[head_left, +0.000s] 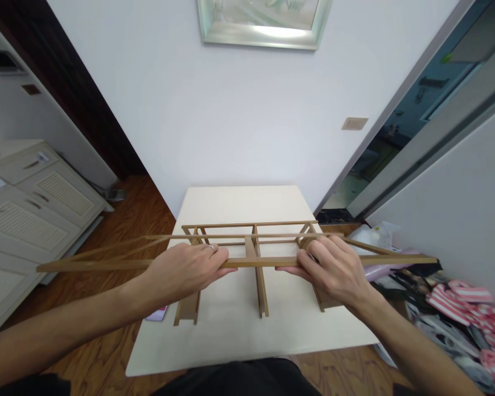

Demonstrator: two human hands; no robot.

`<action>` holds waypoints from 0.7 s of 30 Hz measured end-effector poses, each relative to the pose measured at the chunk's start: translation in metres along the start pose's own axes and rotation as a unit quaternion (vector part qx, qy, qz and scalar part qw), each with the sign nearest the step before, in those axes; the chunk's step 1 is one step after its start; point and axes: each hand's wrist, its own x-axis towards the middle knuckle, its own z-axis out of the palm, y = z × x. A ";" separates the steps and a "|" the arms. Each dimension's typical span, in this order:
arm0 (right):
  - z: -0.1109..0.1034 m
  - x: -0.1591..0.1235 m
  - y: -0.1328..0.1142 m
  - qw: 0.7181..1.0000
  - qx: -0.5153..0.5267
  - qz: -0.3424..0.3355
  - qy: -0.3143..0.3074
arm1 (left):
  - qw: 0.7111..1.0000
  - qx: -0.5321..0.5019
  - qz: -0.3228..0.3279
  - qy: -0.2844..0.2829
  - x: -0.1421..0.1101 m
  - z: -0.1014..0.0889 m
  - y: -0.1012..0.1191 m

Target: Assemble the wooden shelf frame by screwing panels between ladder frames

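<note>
My left hand (192, 267) is wrapped around the near bar of a long, light-brown wooden frame (264, 262), with a ring on one finger. Further right, my right hand (334, 270) grips the same bar. The frame spans well past both hands, and its far rail looks thin and angled away. Below and behind it, a wooden rack (260, 294) with three upright sections stands on the white table (226, 341). Whether the frame touches the rack cannot be told. My fingertips under the bar are partly hidden.
A pink and white item (157, 314) lies at the table's left edge. White cabinets (49, 192) stand at the left. Clothes and bags (454, 319) are piled at the right. A framed picture (264, 36) hangs on the wall behind the table.
</note>
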 end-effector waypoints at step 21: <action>0.031 -0.075 -0.008 0.899 0.308 0.180 -0.255 | 0.955 -0.058 -0.284 -0.067 -0.075 0.036 0.029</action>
